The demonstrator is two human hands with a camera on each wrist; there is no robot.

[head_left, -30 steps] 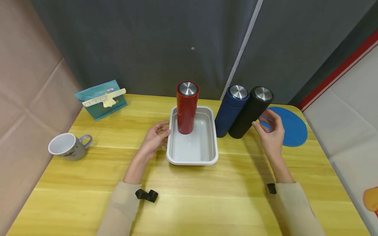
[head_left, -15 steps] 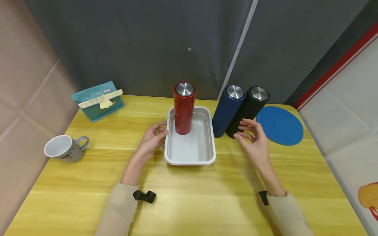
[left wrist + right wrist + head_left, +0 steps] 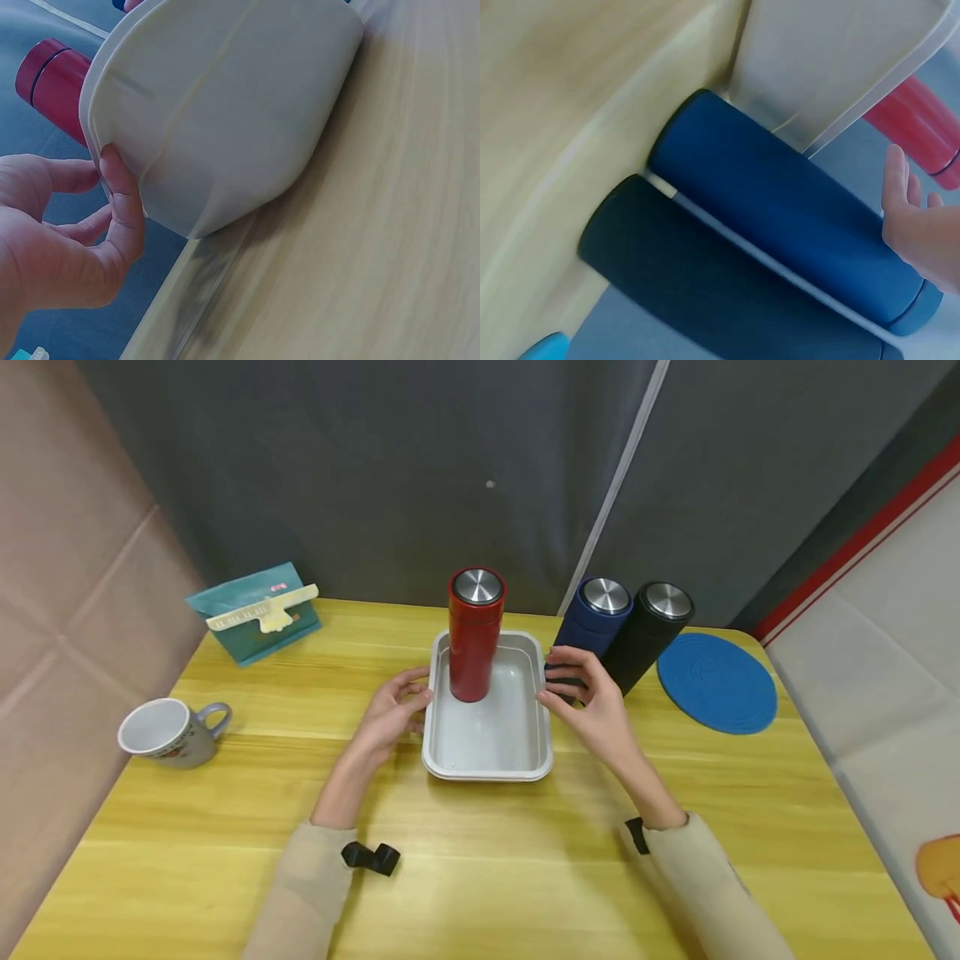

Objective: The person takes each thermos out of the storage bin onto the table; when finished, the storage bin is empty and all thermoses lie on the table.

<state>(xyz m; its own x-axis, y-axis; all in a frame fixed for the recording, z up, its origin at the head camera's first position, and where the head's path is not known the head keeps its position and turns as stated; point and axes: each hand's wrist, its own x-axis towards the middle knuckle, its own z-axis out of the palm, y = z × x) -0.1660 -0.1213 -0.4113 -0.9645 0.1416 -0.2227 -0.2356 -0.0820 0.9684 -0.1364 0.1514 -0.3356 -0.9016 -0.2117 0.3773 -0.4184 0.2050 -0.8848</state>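
Note:
A white rectangular tub [image 3: 491, 745] rests on the wooden table. Inside it, toward the back left, a red thermos flask [image 3: 472, 652] with a steel-topped lid stands upright. My left hand [image 3: 390, 710] pinches the tub's left rim, thumb and fingers meeting at its edge in the left wrist view. On the other side, my right hand [image 3: 596, 710] is at the right rim, its fingers slightly bent and apart. Behind it, a blue flask [image 3: 592, 631] is partly covered by the fingers. A black flask [image 3: 647, 639] stands beside the blue one.
A round blue mat [image 3: 720, 681] lies at the right rear. At the left stand a grey mug [image 3: 176, 739] and a teal pouch [image 3: 251, 610] with a cream clip. A dark curtain [image 3: 337, 477] hangs behind the table.
My right hand has moved left, from beside the black flask, past the front of both flasks, to the tub's right rim. My left hand stays at the left rim.

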